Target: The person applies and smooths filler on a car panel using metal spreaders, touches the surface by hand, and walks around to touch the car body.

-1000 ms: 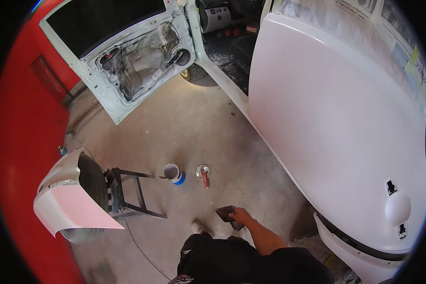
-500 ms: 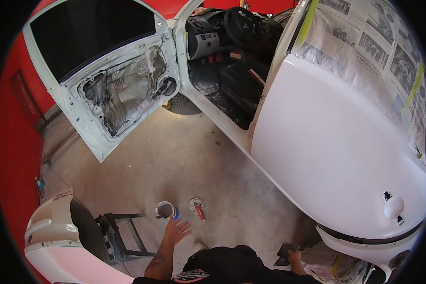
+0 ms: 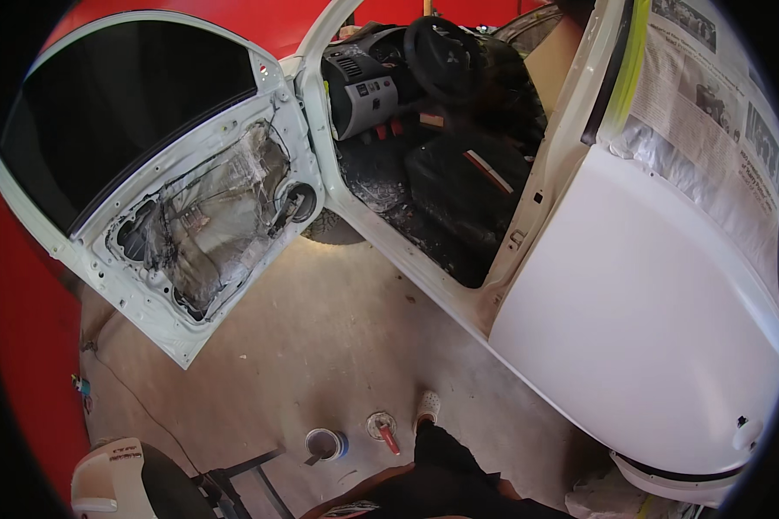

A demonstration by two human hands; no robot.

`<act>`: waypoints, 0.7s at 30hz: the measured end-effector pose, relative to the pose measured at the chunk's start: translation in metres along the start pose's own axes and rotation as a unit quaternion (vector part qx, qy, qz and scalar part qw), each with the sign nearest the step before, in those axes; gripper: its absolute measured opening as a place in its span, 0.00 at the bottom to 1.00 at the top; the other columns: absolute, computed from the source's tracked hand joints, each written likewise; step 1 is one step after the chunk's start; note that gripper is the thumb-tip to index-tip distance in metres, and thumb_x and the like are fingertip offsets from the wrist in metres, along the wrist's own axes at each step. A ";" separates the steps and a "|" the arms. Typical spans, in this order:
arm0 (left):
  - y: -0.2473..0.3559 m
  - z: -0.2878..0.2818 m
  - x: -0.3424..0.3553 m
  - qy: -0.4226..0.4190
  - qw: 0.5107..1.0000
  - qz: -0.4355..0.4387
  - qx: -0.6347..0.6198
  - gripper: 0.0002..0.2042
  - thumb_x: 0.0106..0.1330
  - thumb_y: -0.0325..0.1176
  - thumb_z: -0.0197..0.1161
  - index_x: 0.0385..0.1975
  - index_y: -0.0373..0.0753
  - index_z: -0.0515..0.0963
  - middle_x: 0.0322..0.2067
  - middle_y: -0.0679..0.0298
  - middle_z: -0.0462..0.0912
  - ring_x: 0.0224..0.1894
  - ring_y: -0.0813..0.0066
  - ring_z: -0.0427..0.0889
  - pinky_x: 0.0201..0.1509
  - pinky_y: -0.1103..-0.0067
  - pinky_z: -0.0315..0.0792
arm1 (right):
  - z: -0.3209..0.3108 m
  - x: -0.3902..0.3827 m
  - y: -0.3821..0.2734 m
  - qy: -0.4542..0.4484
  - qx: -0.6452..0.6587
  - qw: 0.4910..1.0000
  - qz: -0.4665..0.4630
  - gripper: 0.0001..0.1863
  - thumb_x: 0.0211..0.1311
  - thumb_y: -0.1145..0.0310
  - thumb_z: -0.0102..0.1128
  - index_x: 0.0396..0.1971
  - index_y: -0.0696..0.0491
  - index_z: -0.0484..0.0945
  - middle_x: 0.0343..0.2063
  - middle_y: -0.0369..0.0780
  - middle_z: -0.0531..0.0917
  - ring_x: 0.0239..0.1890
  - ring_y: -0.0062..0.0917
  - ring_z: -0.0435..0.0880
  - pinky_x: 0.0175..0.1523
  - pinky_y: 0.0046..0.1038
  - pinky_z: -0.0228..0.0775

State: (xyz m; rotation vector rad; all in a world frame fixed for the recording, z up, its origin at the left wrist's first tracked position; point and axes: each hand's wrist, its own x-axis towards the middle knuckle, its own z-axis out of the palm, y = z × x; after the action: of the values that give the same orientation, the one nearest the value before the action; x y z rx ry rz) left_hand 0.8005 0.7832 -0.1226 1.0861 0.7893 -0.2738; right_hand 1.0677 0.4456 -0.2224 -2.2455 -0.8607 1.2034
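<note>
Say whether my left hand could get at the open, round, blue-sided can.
Probably yes: the open, round, blue-sided can stands on the grey concrete floor just ahead of you, with nothing visible barring it from above. Your left hand is out of view, so its reach is uncertain.

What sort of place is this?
Probably a vehicle paint workshop: newspaper covers part of the car, its open door lacks its inner trim, and an open tin stands on the floor.

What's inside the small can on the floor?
Inside the can, a greyish surface shows, with a dark strip crossing its rim. Whatever lies beneath that surface is hidden.
</note>
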 end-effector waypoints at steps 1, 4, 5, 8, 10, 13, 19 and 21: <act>-0.007 -0.019 -0.002 0.027 0.999 0.010 0.020 0.27 0.68 0.54 0.50 0.57 0.38 0.70 0.54 0.55 0.77 0.56 0.62 0.75 0.61 0.70 0.64 | -0.007 0.030 0.000 -0.019 -0.043 0.998 0.035 0.25 0.59 0.48 0.50 0.41 0.55 0.80 0.37 0.52 0.83 0.44 0.45 0.81 0.47 0.41 0.72; 0.031 -0.105 0.007 0.123 0.939 -0.093 0.308 0.29 0.68 0.57 0.48 0.55 0.37 0.73 0.56 0.50 0.74 0.59 0.56 0.72 0.63 0.69 0.63 | -0.053 0.102 -0.044 -0.024 -0.084 0.995 0.043 0.26 0.57 0.48 0.52 0.38 0.58 0.80 0.35 0.51 0.83 0.42 0.46 0.82 0.46 0.42 0.72; -0.045 -0.148 -0.030 0.150 0.936 -0.108 0.299 0.29 0.68 0.57 0.48 0.55 0.37 0.73 0.56 0.50 0.74 0.59 0.56 0.72 0.63 0.69 0.63 | -0.072 0.129 -0.089 -0.031 -0.088 0.996 0.005 0.27 0.56 0.47 0.54 0.36 0.59 0.80 0.34 0.52 0.84 0.41 0.47 0.82 0.46 0.42 0.73; 0.008 -0.214 0.013 0.092 0.817 -0.093 0.562 0.25 0.63 0.53 0.53 0.53 0.41 0.74 0.48 0.49 0.79 0.52 0.52 0.77 0.57 0.63 0.69 | -0.112 0.178 -0.163 0.042 -0.115 0.991 0.057 0.24 0.56 0.50 0.55 0.37 0.59 0.80 0.35 0.53 0.83 0.41 0.48 0.81 0.46 0.44 0.73; 0.028 -0.224 0.027 0.100 0.777 0.002 0.621 0.23 0.61 0.48 0.55 0.52 0.42 0.72 0.40 0.51 0.82 0.44 0.52 0.81 0.46 0.61 0.75 | -0.122 0.196 -0.186 0.079 -0.080 0.992 0.057 0.24 0.54 0.50 0.57 0.36 0.59 0.80 0.34 0.53 0.83 0.41 0.48 0.82 0.45 0.43 0.73; 0.121 -0.198 0.061 0.118 0.898 -0.011 0.423 0.21 0.63 0.42 0.54 0.55 0.41 0.68 0.32 0.50 0.82 0.36 0.48 0.81 0.33 0.62 0.76 | -0.124 0.214 -0.199 0.140 -0.030 0.986 0.080 0.24 0.51 0.51 0.61 0.35 0.59 0.80 0.33 0.54 0.83 0.41 0.47 0.82 0.45 0.43 0.73; 0.271 -0.257 0.168 0.261 0.896 -0.039 0.356 0.39 0.60 0.54 0.60 0.63 0.30 0.60 0.58 0.39 0.68 0.61 0.47 0.68 0.65 0.65 0.63 | -0.099 0.225 -0.201 0.224 0.149 0.954 0.131 0.21 0.48 0.58 0.61 0.35 0.61 0.80 0.33 0.53 0.83 0.39 0.48 0.82 0.44 0.43 0.73; 0.367 -0.298 0.183 0.315 0.845 0.100 0.420 0.39 0.59 0.52 0.61 0.64 0.32 0.58 0.62 0.40 0.63 0.65 0.50 0.63 0.67 0.65 0.60 | -0.090 0.242 -0.222 0.255 0.159 0.945 0.130 0.21 0.48 0.58 0.61 0.35 0.61 0.80 0.33 0.53 0.83 0.39 0.48 0.82 0.44 0.43 0.73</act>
State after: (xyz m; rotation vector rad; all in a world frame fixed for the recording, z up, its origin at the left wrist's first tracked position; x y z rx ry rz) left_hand 1.0046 1.2442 -0.0667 2.1464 1.1678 -0.0640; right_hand 1.1774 0.7637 -0.1724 -2.2764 -0.1618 0.7291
